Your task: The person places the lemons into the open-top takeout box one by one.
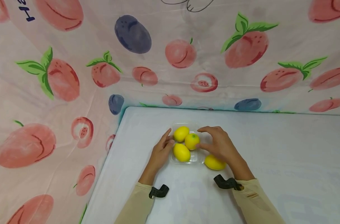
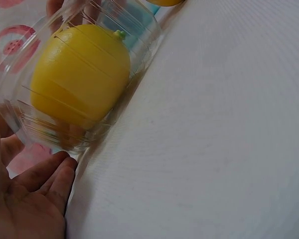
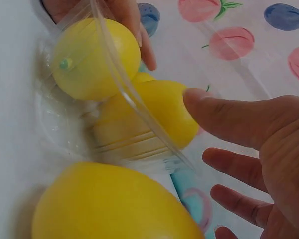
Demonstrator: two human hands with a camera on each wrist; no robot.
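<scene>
Over a white table [image 1: 284, 155], the right hand [image 1: 221, 143] held thumb and fingers apart, and the left hand [image 1: 159, 152] had loosely straight fingers at a clear plastic tray [image 1: 195, 158] — three lemons [image 1: 181, 153] sat inside, a fourth lemon [image 1: 214, 162] just outside its near right corner

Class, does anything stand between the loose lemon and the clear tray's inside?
Yes: the raised right side of the clear tray, beside the loose lemon. Nothing else visible stands between them.
</scene>
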